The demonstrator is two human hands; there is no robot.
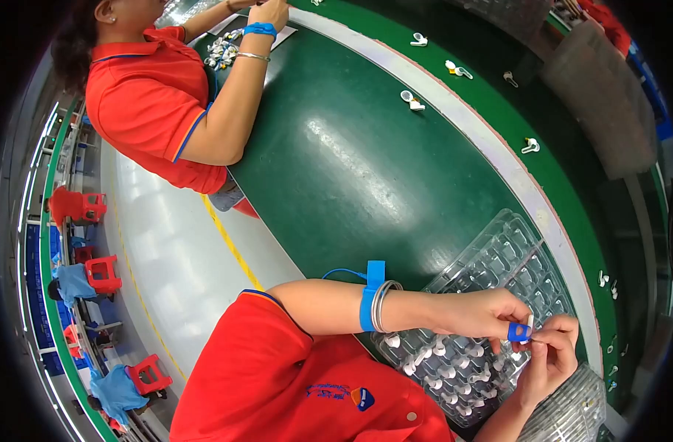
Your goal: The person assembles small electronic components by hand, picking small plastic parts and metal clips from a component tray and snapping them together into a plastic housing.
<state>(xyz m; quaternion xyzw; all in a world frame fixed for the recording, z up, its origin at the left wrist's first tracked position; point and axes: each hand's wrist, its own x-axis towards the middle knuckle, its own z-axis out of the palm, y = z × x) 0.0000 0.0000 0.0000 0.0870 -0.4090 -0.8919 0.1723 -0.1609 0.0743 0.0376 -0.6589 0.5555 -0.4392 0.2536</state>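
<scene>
Watching closely, we see our left hand (pixel 510 324) clamp a small white piece (pixel 530 322) above the clear tray (pixel 504 283), our right hand's (pixel 552 355) fingertips together beside it, hold unclear: probably light, stiff, slippery, best pinched edgewise.

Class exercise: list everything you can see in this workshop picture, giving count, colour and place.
Worktable: one, dark green, centre
Compartment trays: at least two, clear, around the hands
Tray pieces: many, mostly white, lower right
Held piece: one, white, at the fingertips, partly hidden
Border strip: one, pale, table's right edge
Belt: one, green, beyond the border
Belt pieces: several, mostly white, scattered
Heap: one, mostly white, beside the co-worker
Co-worker: one, red shirt, upper left
Distant people: at least three, red or blue clothing, far left
Stools: at least three, red, far left
Floor lines: two, yellow, left
Wrist strap: one, blue, left wrist
Bangles: several, silver, left wrist
Shirt: one, red, bottom
Left hand: one, blue-wrapped digit, over trays
Right hand: one, bare, meeting the left
</scene>
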